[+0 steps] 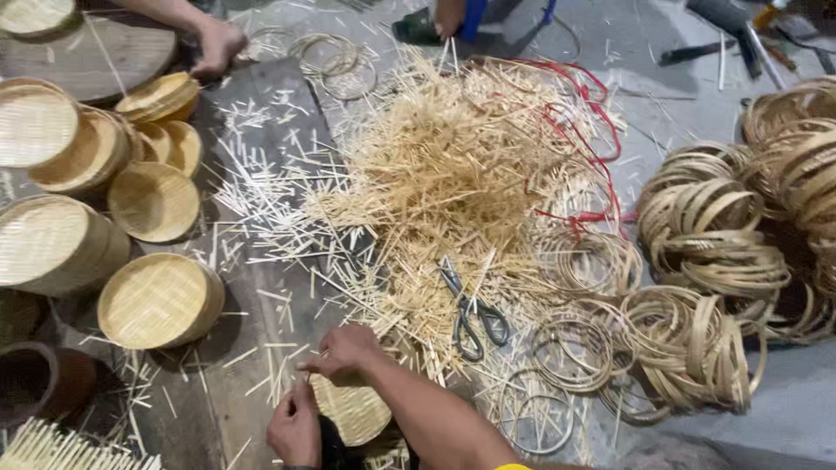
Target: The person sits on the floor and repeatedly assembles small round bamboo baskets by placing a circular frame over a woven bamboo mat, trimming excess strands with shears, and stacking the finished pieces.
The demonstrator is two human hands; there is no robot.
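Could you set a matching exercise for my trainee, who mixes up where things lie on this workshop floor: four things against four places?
Things:
1. grey metal scissors
2. red cord
3. person's right hand
4. co-worker's hand

Places:
A. top left, beside a stack of shallow woven bamboo trays
B. on the small woven bamboo piece at bottom centre
C. looped over the far right side of the pile of thin bamboo sticks
D. lying at the near edge of that pile, left of the stacked bamboo rings

Pairs: 1-D, 2-C, 3-B, 4-A
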